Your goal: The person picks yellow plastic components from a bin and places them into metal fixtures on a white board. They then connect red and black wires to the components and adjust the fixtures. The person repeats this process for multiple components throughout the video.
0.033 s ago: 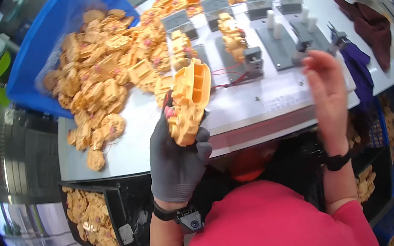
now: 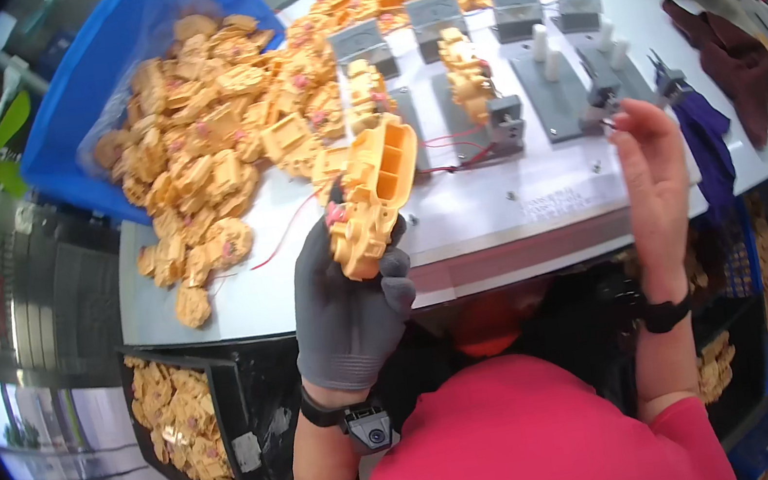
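White tabletop [image 2: 536, 204] spreads out ahead of both hands, curving with the lens. The left hand [image 2: 350, 309], in a grey glove, is closed around an orange plastic housing [image 2: 370, 195], gripping its lower end so the open ribbed end tilts up and away from the person; a thin red wire [image 2: 281, 240] trails from it to the left. The right hand [image 2: 654, 168] is bare and raised just above the near edge of the tabletop, fingers loosely curled and partly open; whether the fingertips pinch anything small cannot be told. Just beyond the right hand stands a grey metal jig [image 2: 560, 92] with white pegs, and more grey jigs [image 2: 437, 21] line up farther off. Beyond and to the left of the left hand lies a heap of orange parts [image 2: 214, 146], spilling from a blue bag [image 2: 90, 104]. Right of the right hand lie a purple cloth [image 2: 709, 140] and a dark red cloth [image 2: 732, 58]. Below the left hand, a black tray [image 2: 232, 418] holds more orange parts.
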A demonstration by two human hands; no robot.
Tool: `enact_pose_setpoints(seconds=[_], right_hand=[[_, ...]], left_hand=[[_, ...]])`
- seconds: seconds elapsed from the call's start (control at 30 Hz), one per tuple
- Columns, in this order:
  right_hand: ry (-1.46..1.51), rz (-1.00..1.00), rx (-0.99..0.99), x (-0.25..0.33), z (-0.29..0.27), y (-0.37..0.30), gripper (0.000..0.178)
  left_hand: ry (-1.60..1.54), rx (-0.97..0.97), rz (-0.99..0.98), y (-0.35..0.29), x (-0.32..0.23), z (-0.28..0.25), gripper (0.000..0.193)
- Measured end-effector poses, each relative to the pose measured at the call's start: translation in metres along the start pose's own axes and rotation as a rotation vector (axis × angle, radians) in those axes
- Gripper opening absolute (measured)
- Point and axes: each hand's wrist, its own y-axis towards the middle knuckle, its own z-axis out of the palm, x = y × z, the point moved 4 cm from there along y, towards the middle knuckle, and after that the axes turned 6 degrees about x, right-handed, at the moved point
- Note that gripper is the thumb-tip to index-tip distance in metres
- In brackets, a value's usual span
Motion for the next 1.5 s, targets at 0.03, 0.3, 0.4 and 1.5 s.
enact_pose_setpoints(seconds=[0.03, 0.3, 0.4, 1.5], right_hand=[[-0.008, 0.000, -0.027, -0.009, -0.010, 0.004, 0.031], [-0.184, 0.011, 0.100, -0.018, -0.006, 0.002, 0.016], [-0.231, -0.008, 0.130, -0.010, -0.002, 0.002, 0.019], [0.203, 0.082, 0.073, -0.034, -0.012, 0.015, 0.032]], left_hand=[[-0.179, 0.090, -0.062, 0.002, -0.003, 0.003, 0.051], [-0.287, 0.148, -0.082, 0.002, 0.000, 0.017, 0.043], [-0.246, 0.152, -0.092, 0.004, 0.000, 0.021, 0.044], [-0.007, 0.140, -0.123, 0.035, 0.004, 0.065, 0.049]])
